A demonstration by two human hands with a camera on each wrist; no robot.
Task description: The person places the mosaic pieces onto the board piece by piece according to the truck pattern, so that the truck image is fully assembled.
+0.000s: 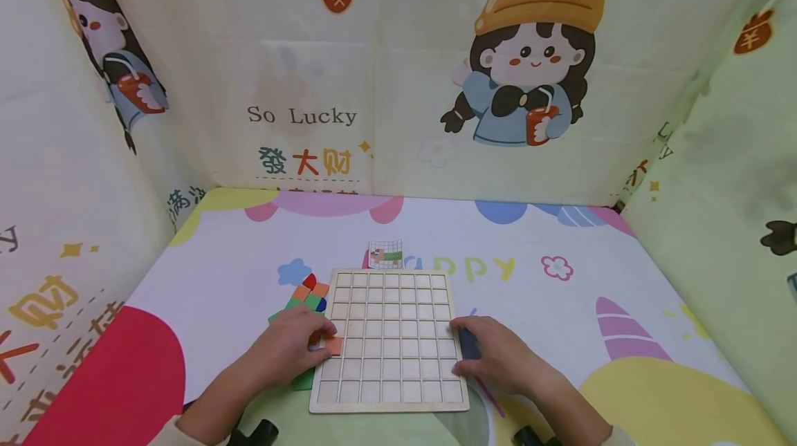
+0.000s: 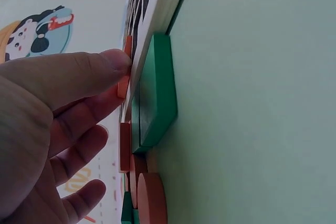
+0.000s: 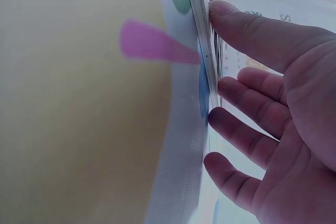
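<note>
A pale wooden board [image 1: 389,407] with a square grid lies flat in front of me in the head view. At its left edge my left hand [image 1: 292,342] pinches an orange square tile [image 1: 335,346] between thumb and fingers, the tile lying over the leftmost column. In the left wrist view the thumb is right on this orange tile [image 2: 122,87], with a green piece [image 2: 159,87] tucked beside the board. My right hand [image 1: 498,352] rests at the board's right edge, thumb and fingertips touching it, fingers loosely bent and holding nothing. Other grid cells show bare wood.
Left of the board lies a group of orange, green, red and blue pieces [image 1: 301,292], partly hidden by the left hand. A small card [image 1: 386,254] with a coloured grid picture sits behind the board. Printed cloth walls [image 1: 398,86] enclose the patterned tabletop.
</note>
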